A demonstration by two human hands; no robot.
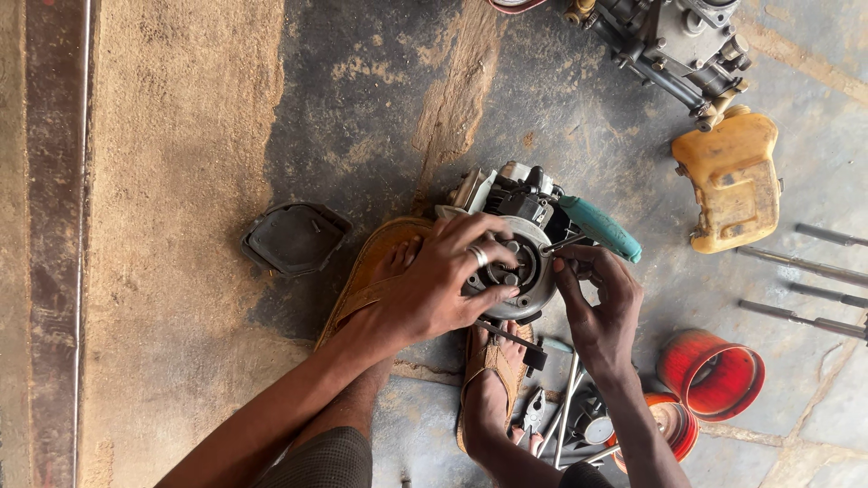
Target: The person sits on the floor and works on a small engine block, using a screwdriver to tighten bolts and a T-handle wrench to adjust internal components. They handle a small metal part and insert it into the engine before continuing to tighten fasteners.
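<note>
Head view, from the left: a black plastic cover [294,237] lies on the dusty floor. Beside it the left hand [448,280], ringed, grips a small engine [520,244], fingers wrapped over its round grey metal flywheel face. The engine sits on the floor between sandalled feet. The right hand [597,303] pinches a teal-handled screwdriver [597,228] against it. Further right lie a yellow fuel tank [734,179] and an orange-red cup [710,372].

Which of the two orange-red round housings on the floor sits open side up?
The nearer one, by the right hand's forearm: its pale inner disc shows. The other lies on its side, hollow mouth facing sideways.
</note>
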